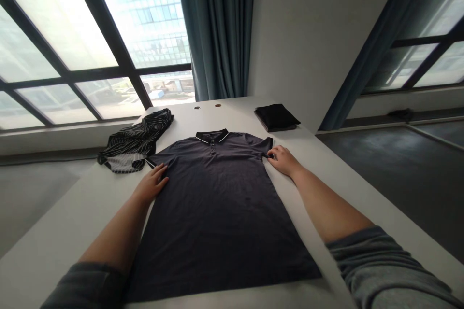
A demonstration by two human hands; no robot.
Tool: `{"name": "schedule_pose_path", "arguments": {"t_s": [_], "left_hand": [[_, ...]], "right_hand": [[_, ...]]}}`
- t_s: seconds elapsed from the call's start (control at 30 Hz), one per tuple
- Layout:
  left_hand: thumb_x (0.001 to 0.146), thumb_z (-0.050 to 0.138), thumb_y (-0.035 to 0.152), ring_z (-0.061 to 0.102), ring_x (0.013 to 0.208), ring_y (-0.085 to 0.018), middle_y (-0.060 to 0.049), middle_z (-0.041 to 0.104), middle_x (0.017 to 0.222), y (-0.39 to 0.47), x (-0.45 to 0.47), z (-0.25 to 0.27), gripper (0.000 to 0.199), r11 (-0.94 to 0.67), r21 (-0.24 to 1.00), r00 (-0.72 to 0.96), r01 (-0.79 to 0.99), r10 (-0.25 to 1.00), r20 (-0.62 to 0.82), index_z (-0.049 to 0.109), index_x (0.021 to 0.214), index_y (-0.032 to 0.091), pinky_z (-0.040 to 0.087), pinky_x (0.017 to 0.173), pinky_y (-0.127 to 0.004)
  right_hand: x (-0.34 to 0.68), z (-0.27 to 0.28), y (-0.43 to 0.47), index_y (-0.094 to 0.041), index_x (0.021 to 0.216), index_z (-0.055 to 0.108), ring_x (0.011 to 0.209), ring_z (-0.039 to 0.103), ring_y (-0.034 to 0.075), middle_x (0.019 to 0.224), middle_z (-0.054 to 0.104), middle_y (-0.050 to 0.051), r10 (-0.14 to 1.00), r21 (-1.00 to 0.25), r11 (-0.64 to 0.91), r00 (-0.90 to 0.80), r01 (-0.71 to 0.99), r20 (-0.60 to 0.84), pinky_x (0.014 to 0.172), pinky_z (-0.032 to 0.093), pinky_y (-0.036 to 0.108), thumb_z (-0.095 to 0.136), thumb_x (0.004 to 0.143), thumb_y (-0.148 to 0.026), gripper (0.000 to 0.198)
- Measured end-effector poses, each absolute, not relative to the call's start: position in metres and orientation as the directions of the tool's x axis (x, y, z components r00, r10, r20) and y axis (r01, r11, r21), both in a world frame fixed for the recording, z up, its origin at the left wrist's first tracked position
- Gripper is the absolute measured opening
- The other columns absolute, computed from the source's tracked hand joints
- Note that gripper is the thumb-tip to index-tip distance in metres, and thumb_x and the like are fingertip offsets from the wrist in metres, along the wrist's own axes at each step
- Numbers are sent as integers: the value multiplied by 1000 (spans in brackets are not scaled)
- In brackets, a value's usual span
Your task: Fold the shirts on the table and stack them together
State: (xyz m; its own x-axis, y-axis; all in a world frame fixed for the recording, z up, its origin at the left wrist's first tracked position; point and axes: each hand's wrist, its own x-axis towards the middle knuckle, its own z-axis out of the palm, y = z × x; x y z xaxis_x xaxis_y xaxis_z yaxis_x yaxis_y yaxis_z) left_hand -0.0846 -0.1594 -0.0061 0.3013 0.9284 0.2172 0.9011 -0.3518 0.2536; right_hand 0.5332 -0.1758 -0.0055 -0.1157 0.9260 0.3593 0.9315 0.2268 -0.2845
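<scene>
A dark grey polo shirt point(221, 203) lies spread front up on a white table, its collar away from me and its hem toward me. It has a black collar with a white line and a short button placket. My left hand point(154, 182) rests on the shirt's left edge just below the sleeve, fingers stretched out and flat. At the other side, my right hand point(283, 159) pinches the lower edge of the right sleeve between thumb and fingers. Part of the left sleeve reaches the striped garment beside it.
A crumpled black-and-white striped garment point(139, 137) lies at the table's far left. A folded black garment point(277, 117) sits at the far right. The white table point(344, 193) has two round holes near its back edge. Behind stand a blue curtain point(221, 29) and windows.
</scene>
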Motion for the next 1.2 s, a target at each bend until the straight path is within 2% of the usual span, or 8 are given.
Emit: {"name": "schedule_pose_path", "arguments": {"t_s": [0.23,0.33,0.5,0.63,0.77,0.9,1.0,1.2], "left_hand": [[102,39,59,43,153,-32,-13,51,162,-212,-97,-11,68,-313,162,281,936,940,193,57,152,18,34,127,-50],[100,40,59,45,151,-32,-13,52,161,-234,-95,-10,69,-292,162,261,943,947,189,57,152,17,37,126,-49],[100,43,60,47,150,-32,-10,54,159,-274,-88,-6,65,-400,156,357,903,901,245,63,147,21,41,124,-50],[101,48,57,51,147,-34,-8,59,155,-318,-70,1,54,-473,72,441,878,859,260,70,140,26,43,122,-56],[105,47,52,46,151,-30,-4,46,166,-370,-44,-2,52,-545,57,517,837,820,244,56,154,34,42,123,-53],[107,45,50,41,154,-30,-2,36,171,-401,-33,-7,55,-534,56,517,844,836,185,42,161,39,39,124,-55],[108,44,50,38,156,-29,-2,34,171,-404,-37,-2,56,-545,55,535,837,834,132,39,163,40,37,125,-55],[108,45,50,38,156,-30,-2,34,171,-401,-42,3,57,-567,53,558,822,821,125,37,163,40,37,125,-55]], "right_hand": [[522,0,-200,-16,124,73,123,62,32,129,69,16,931,-260,212,-114,942,347,112,46,45,61,91,-23,36],[509,6,-222,-12,134,69,136,55,34,141,65,19,924,-267,247,-144,931,353,121,39,48,58,93,-23,44],[475,9,-278,-14,151,58,153,40,32,162,48,17,913,-303,402,-351,864,210,128,29,50,58,99,-36,56],[450,12,-321,-21,157,52,160,27,37,173,29,16,916,-244,400,-390,883,91,128,20,62,56,101,-47,62],[435,22,-351,-17,158,50,160,24,37,171,32,18,903,-189,429,-425,883,65,129,15,64,53,104,-45,62],[421,28,-380,-17,163,42,160,28,34,171,31,17,869,-228,489,-493,842,43,131,16,59,53,104,-45,66],[414,28,-401,-21,165,39,161,25,32,173,27,13,834,-292,533,-551,795,23,131,19,55,55,103,-48,69],[409,30,-424,-26,163,42,161,24,34,173,27,11,869,-359,453,-495,816,-28,131,17,59,56,103,-51,67]]}}
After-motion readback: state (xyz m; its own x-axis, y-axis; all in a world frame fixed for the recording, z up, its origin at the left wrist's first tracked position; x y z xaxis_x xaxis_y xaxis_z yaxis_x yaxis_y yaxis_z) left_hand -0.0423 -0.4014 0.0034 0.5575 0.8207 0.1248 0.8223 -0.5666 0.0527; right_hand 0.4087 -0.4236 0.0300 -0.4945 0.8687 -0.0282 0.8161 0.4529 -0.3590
